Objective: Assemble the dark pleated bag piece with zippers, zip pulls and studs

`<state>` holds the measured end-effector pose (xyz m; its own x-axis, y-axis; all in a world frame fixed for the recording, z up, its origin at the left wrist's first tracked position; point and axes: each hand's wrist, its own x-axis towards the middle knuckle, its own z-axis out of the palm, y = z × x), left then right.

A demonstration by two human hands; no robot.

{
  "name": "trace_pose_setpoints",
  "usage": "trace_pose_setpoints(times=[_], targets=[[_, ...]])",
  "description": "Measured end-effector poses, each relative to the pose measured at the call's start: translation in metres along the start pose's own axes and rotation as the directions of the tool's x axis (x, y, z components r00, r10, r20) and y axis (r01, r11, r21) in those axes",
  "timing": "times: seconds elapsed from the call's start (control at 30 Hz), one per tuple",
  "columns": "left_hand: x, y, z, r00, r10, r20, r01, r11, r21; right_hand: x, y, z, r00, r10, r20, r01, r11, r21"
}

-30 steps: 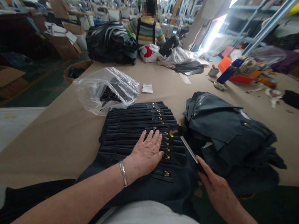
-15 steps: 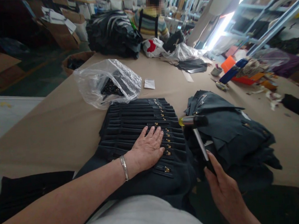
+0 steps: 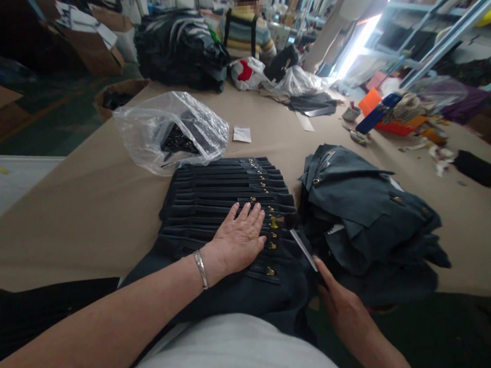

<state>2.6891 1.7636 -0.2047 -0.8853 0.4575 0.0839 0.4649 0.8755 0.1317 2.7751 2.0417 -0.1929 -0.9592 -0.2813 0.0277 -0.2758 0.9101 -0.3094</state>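
Dark garment pieces (image 3: 213,197) lie overlapped in a row in front of me, each showing a zipper with a gold-coloured pull near its right end. My left hand (image 3: 241,237) rests flat on them, fingers stretched out, just left of the pulls. In my right hand (image 3: 341,298) is a hammer (image 3: 304,250), gripped by its dark handle. The hammer's yellow-tipped head is over the right side of the row, among the zipper pulls; whether it touches them I cannot tell. Close by on the right sits a heap of dark garment pieces (image 3: 356,198).
On the brown-covered table (image 3: 63,219) a clear plastic bag (image 3: 141,135) holds dark items, beside a small white paper (image 3: 242,134). A big dark fabric stack (image 3: 177,54) stands at the back, near a seated person (image 3: 245,32). An orange bin (image 3: 401,125) is at right.
The hammer has swung down and left, from above the right heap onto the row of zipper pulls. My left hand stays flat on the pieces. The whole view has shifted slightly.
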Motion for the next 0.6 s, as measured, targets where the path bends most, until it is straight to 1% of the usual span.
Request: trace_pose_setpoints(times=[0.03, 0.07, 0.1, 0.17, 0.2, 0.23, 0.27, 0.3, 0.33, 0.4, 0.43, 0.47, 0.5, 0.53, 0.6], targets=[[0.000, 0.000, 0.000, 1.000, -0.001, 0.002, 0.001, 1.000, -0.001, -0.001, 0.003, 0.000, 0.998, 0.030, 0.062, -0.030, 1.000, 0.002], [0.000, 0.000, 0.000, 1.000, -0.001, 0.002, 0.001, 1.000, -0.002, -0.003, 0.005, -0.001, 0.995, 0.051, 0.081, -0.052, 0.999, 0.011], [0.000, 0.000, 0.000, 1.000, -0.001, 0.000, 0.001, 1.000, -0.003, -0.006, 0.007, -0.004, 0.997, 0.053, 0.053, -0.054, 0.998, 0.023], [0.000, 0.000, 0.000, 1.000, 0.000, -0.003, 0.000, 1.000, -0.002, -0.015, 0.010, -0.009, 0.997, 0.013, -0.078, -0.010, 0.999, 0.034], [-0.001, 0.000, 0.000, 1.000, 0.000, -0.002, 0.000, 1.000, -0.001, -0.019, 0.010, -0.010, 0.989, -0.014, -0.144, 0.018, 0.999, 0.030], [-0.001, 0.000, 0.000, 1.000, -0.001, 0.001, 0.001, 1.000, 0.001, -0.022, 0.011, -0.010, 0.981, -0.046, -0.187, 0.050, 0.999, 0.021], [-0.001, 0.000, 0.000, 1.000, -0.001, 0.003, 0.001, 1.000, 0.001, -0.024, 0.011, -0.010, 0.979, -0.079, -0.187, 0.083, 0.997, 0.011], [-0.001, 0.000, 0.000, 1.000, -0.001, 0.005, 0.001, 1.000, 0.000, -0.024, 0.011, -0.009, 0.984, -0.104, -0.142, 0.106, 0.994, 0.008], [-0.001, 0.000, 0.000, 1.000, -0.001, 0.003, 0.001, 1.000, -0.001, -0.023, 0.011, -0.008, 0.992, -0.110, -0.061, 0.111, 0.994, 0.015], [0.000, 0.000, 0.000, 1.000, 0.000, -0.001, 0.000, 1.000, -0.003, -0.020, 0.009, -0.010, 0.992, -0.068, 0.106, 0.065, 0.997, 0.036], [0.000, 0.000, 0.000, 1.000, 0.000, 0.001, 0.000, 1.000, -0.004, -0.019, 0.007, -0.012, 0.989, -0.036, 0.141, 0.030, 0.999, 0.043], [0.000, 0.000, 0.000, 1.000, -0.001, 0.003, 0.001, 1.000, -0.004, -0.019, 0.004, -0.015, 0.992, -0.009, 0.125, 0.002, 0.999, 0.051], [0.000, 0.000, 0.000, 1.000, -0.003, 0.005, 0.003, 1.000, -0.005, -0.021, 0.001, -0.017, 0.997, 0.002, 0.072, -0.007, 0.998, 0.061], [0.000, 0.000, 0.000, 1.000, -0.003, 0.006, 0.003, 1.000, -0.005, -0.025, -0.001, -0.018, 1.000, -0.003, -0.002, 0.003, 0.998, 0.068], [-0.001, 0.000, 0.001, 1.000, -0.003, 0.003, 0.003, 1.000, -0.003, -0.034, -0.003, -0.016, 0.989, -0.035, -0.141, 0.044, 0.997, 0.064]])
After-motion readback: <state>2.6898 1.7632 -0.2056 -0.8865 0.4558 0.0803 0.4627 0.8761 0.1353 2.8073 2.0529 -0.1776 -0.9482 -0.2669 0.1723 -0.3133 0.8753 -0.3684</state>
